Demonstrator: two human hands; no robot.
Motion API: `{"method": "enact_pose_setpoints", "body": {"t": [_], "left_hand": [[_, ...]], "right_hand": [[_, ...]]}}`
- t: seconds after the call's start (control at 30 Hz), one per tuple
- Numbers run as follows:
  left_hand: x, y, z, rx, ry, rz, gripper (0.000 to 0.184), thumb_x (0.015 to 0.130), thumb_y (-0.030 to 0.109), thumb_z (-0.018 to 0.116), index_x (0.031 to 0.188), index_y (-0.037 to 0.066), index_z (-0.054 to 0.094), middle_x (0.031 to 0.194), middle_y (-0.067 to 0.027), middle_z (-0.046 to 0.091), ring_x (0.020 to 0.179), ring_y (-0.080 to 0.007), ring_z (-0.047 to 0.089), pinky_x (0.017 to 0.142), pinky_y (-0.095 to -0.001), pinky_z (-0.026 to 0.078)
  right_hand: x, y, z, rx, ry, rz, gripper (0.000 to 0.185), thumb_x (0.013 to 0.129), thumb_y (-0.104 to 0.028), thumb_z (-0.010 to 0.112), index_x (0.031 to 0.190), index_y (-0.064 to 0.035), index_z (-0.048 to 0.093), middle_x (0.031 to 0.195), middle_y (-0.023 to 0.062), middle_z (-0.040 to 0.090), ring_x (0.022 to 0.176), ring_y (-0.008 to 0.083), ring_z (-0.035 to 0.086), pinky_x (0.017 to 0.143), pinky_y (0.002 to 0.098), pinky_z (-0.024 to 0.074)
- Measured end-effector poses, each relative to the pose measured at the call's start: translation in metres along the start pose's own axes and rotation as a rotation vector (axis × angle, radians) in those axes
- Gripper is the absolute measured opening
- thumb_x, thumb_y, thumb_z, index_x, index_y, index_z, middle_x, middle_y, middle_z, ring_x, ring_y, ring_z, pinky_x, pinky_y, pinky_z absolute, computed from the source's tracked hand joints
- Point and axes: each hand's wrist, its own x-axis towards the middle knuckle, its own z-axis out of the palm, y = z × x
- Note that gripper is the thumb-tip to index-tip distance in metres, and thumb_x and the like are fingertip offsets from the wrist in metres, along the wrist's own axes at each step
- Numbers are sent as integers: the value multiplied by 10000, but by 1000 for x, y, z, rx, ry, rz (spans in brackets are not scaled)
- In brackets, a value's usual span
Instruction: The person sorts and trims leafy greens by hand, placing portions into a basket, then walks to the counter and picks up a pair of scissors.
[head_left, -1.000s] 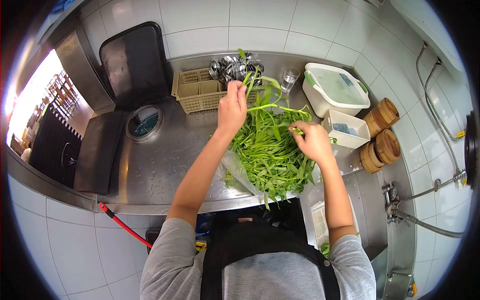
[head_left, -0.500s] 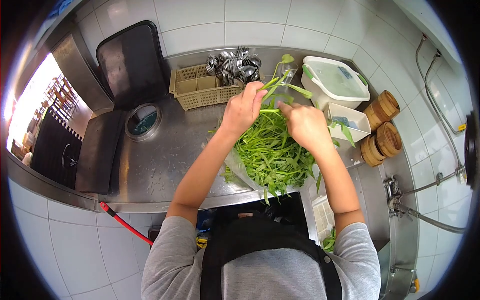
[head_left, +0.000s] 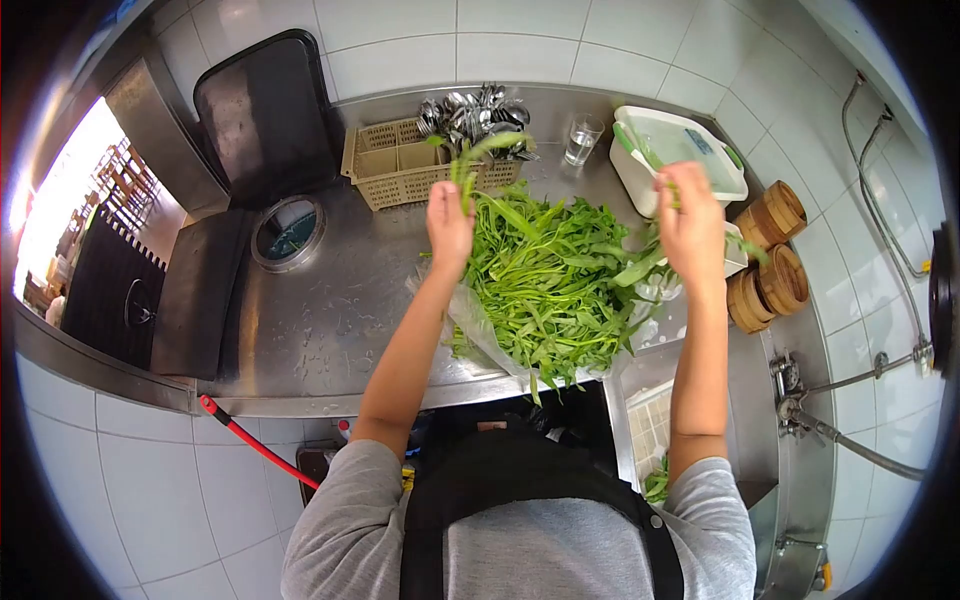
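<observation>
My left hand (head_left: 450, 228) is closed on a stalk of leafy greens (head_left: 464, 172), which points up and is smeared by motion. Over to the right, my right hand (head_left: 690, 225) grips another leafy stalk (head_left: 640, 268); its leaves trail to the left below the fingers. Between and below both hands lies a big heap of long-stemmed leafy greens (head_left: 545, 285), like water spinach. A clear plastic bag (head_left: 478, 325) is spread under the heap on the steel counter (head_left: 310, 340).
Behind the heap stand a beige cutlery basket (head_left: 410, 185) with many spoons (head_left: 475, 115), a drinking glass (head_left: 582, 140) and a white tub (head_left: 640, 180). Bamboo steamers (head_left: 780, 280) sit at right. A round opening (head_left: 290, 235) is at left. Lower right, a basin holds a crate (head_left: 648, 425).
My hands have moved apart from close together over the heap, left hand to the left and right hand to the right. Each now has its own piece of greens.
</observation>
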Motion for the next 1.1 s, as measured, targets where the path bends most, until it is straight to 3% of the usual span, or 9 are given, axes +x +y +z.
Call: {"method": "enact_pose_setpoints", "body": {"t": [0.17,0.43,0.5,0.57,0.63,0.73,0.83,0.93,1.1], "left_hand": [[4,-14,-18,-295,89,-192,238,946,321,360,837,116,415,579,23,389,442,-57,334,376,-208,241],[-17,-16,-28,-305,247,-318,426,910,517,335,752,126,390,542,38,317,412,-67,261,377,-236,200],[-16,-28,-37,-252,238,-294,473,883,565,365,749,114,407,542,44,315,413,-70,267,376,-241,212],[-18,-37,-35,237,167,-98,453,890,523,402,748,94,433,548,38,347,439,-73,318,400,-240,265],[-30,-25,-26,351,127,-7,434,904,419,448,914,1,562,668,-66,530,651,-170,493,634,-326,410],[-37,-21,-12,536,30,9,418,900,397,458,918,-6,567,696,-167,579,640,-279,573,612,-394,434],[-31,-16,9,710,-31,270,392,890,368,473,916,-15,553,764,-227,602,736,-398,577,642,-450,445],[-21,-4,36,499,-161,75,356,902,345,473,950,4,565,690,-187,571,643,-278,586,628,-380,448],[-21,18,64,537,-233,222,281,888,302,513,954,43,600,640,-112,589,559,-221,545,583,-334,438]], "right_hand": [[-9,-33,63,-197,-659,-142,80,744,-125,583,814,-110,619,699,118,634,671,307,623,593,385,498],[-44,-16,165,-386,-989,-256,120,695,-144,566,688,-82,668,706,98,650,689,269,638,603,377,499],[-52,-10,173,-397,-1001,-317,119,700,-136,559,688,-93,670,725,103,651,711,261,639,606,369,500],[-60,-4,181,-409,-998,-344,119,704,-138,559,687,-109,672,725,97,651,710,260,640,605,365,499],[-58,-4,179,-397,-1030,-378,133,709,-97,540,726,-102,671,739,88,657,715,245,646,599,367,508],[-43,-8,161,-240,-815,-421,105,693,-111,536,754,-87,618,646,102,623,634,264,630,549,382,490],[-20,-16,134,-275,-651,-420,91,690,-101,543,774,-80,570,613,105,608,586,273,618,518,377,482],[-5,-12,110,-169,-522,-356,81,692,-92,551,767,-75,526,598,111,598,562,279,609,501,376,477],[-10,8,86,-234,-526,-291,183,642,-89,622,794,-89,520,633,90,601,608,277,609,529,392,478]]}}
